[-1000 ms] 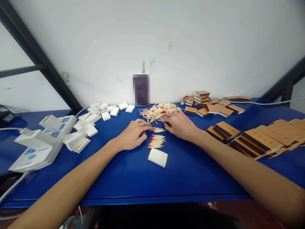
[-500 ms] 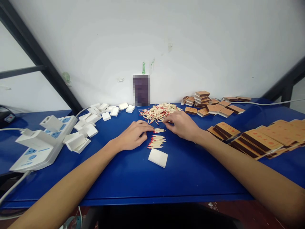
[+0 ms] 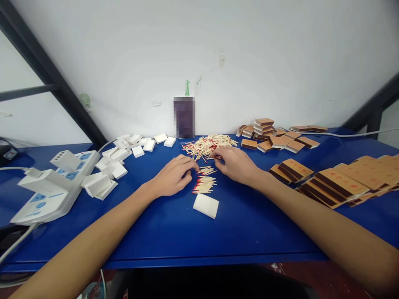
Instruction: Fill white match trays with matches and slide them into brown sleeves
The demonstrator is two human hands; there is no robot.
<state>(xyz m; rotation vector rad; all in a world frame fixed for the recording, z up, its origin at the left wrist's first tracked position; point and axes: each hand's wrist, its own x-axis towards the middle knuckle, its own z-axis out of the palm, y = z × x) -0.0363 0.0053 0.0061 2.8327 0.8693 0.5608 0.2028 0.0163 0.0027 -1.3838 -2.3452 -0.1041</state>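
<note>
My left hand rests on the blue table, fingers curled, its fingertips touching a few loose matches. My right hand lies opposite, fingers pinched on matches at the near edge of the big loose match pile. Between and just below both hands sits a small aligned bundle of red-tipped matches. A white inner matchbox tray lies in front of that bundle.
Several white trays lie at left beside white power strips with cables. Brown matchbox sleeves are heaped at back right and spread along the right. A dark blurred object stands against the wall.
My right hand has slid slightly left and back toward the loose pile. The left hand's fingers have curled a little. The aligned bundle and white tray have not moved.
</note>
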